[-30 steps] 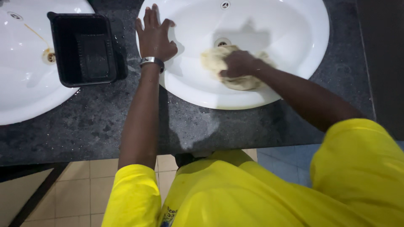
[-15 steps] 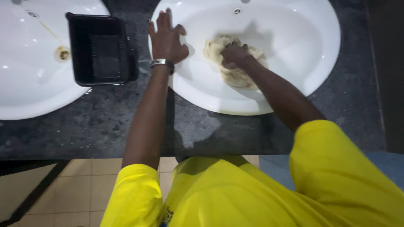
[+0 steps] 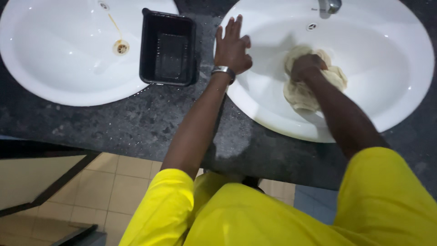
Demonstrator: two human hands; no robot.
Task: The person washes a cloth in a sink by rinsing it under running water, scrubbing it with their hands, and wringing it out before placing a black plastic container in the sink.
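My right hand [image 3: 307, 67] is clenched on the cloth [image 3: 314, 86], pressing it against the inside of the basin [image 3: 409, 91] just below the tap [image 3: 330, 6], so the wad rubs the bowl. My left hand [image 3: 232, 45] lies flat and released on the basin's near rim, bracing me. Left of that grip a black tray [image 3: 168, 48] sits on the desk [image 3: 114, 123], overlapping a second basin [image 3: 59, 59]. Since a moment ago the cloth has slid lower and more to the right of the drain.

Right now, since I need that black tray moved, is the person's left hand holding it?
No, the left hand lies flat on the sink rim, apart from the black tray.
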